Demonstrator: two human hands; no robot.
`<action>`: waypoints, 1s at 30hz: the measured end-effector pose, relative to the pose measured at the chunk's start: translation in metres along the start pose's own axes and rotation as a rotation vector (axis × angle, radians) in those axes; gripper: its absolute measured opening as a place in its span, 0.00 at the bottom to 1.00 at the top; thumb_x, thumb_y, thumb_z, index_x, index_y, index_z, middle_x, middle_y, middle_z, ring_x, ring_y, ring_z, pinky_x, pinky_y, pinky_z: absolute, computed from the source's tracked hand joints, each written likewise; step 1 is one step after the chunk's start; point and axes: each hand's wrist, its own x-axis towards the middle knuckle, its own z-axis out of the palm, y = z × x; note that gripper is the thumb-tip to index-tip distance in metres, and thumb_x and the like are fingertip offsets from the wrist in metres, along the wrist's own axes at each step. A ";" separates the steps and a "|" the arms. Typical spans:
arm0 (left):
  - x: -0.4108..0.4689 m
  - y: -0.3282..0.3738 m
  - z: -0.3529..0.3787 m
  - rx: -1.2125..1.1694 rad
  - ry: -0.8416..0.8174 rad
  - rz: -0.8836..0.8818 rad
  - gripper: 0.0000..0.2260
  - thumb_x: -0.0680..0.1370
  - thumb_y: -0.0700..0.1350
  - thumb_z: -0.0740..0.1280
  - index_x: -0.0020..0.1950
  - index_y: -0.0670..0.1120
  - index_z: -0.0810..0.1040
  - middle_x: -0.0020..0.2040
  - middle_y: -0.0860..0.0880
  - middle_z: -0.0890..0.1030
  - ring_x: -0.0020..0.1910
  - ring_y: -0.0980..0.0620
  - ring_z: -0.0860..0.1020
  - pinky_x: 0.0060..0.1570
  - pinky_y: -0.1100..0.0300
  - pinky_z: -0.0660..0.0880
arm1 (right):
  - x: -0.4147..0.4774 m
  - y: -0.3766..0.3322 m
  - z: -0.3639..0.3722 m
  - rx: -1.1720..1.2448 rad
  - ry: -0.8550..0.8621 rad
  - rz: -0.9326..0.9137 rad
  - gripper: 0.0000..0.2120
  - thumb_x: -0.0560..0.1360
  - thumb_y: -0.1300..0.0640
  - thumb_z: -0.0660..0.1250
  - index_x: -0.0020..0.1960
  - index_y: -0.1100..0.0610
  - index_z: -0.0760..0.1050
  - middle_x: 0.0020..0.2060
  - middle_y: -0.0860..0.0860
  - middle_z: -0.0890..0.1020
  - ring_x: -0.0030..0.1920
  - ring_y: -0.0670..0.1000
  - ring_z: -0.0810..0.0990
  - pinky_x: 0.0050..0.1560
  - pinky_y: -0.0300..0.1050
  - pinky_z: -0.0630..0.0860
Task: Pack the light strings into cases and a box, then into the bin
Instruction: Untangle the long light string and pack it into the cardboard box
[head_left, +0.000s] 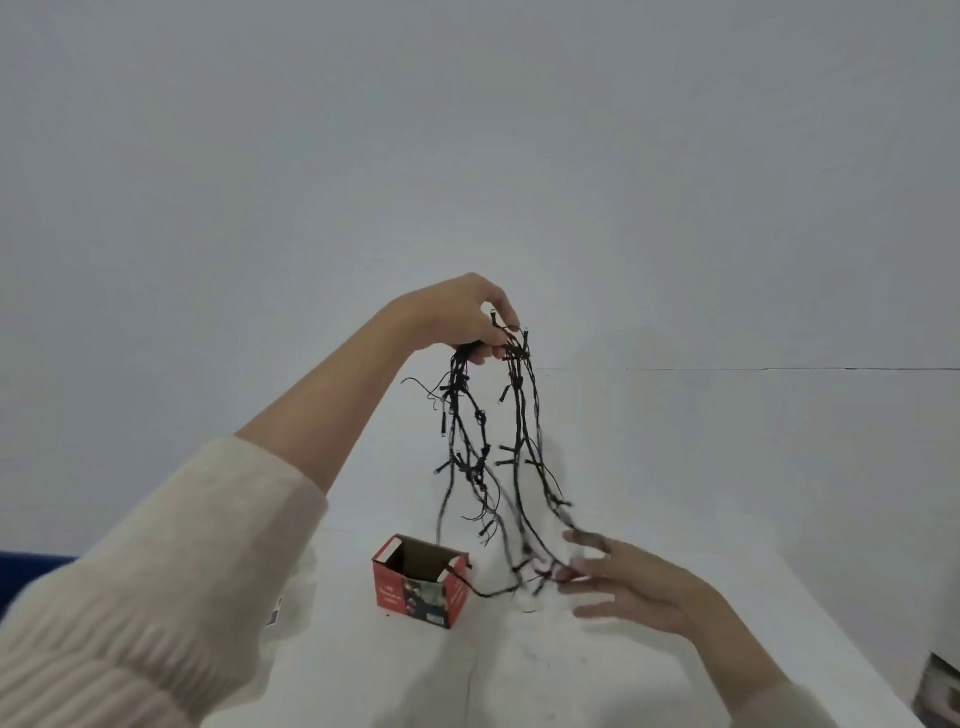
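The left hand (465, 317), raised on an outstretched arm, grips the top of a dangling dark light string (475, 462), while the low right hand (623, 587), fingers spread and blurred, meets its lowest loops beside an open red box (420, 590) on the white table (701, 467).

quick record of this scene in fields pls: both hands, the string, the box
left grip: raised, holds the light string bunched at its top
right grip: low, fingers spread at the lower loops, blurred
light string: dark, hangs in long loops, one strand runs over the box rim
box: red, top open, upright on the white table
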 end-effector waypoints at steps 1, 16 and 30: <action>0.001 0.002 0.002 0.022 0.006 0.003 0.08 0.78 0.34 0.63 0.57 0.39 0.75 0.37 0.45 0.79 0.22 0.60 0.74 0.28 0.68 0.75 | -0.004 -0.001 0.000 -0.082 -0.019 0.032 0.33 0.63 0.59 0.78 0.64 0.51 0.68 0.54 0.58 0.79 0.57 0.57 0.76 0.55 0.56 0.74; 0.009 0.029 0.026 -0.213 0.081 0.122 0.08 0.78 0.33 0.62 0.56 0.40 0.72 0.35 0.44 0.76 0.21 0.61 0.74 0.28 0.69 0.75 | -0.002 -0.082 0.109 -0.181 0.062 -0.571 0.30 0.70 0.58 0.73 0.67 0.53 0.65 0.33 0.52 0.84 0.36 0.47 0.83 0.56 0.47 0.74; -0.030 -0.103 0.020 -1.002 0.291 -0.246 0.11 0.77 0.30 0.62 0.55 0.42 0.68 0.40 0.42 0.78 0.32 0.51 0.79 0.31 0.59 0.80 | 0.020 -0.072 0.061 -1.010 0.599 -0.444 0.17 0.78 0.52 0.60 0.31 0.52 0.66 0.29 0.48 0.74 0.34 0.54 0.73 0.32 0.43 0.65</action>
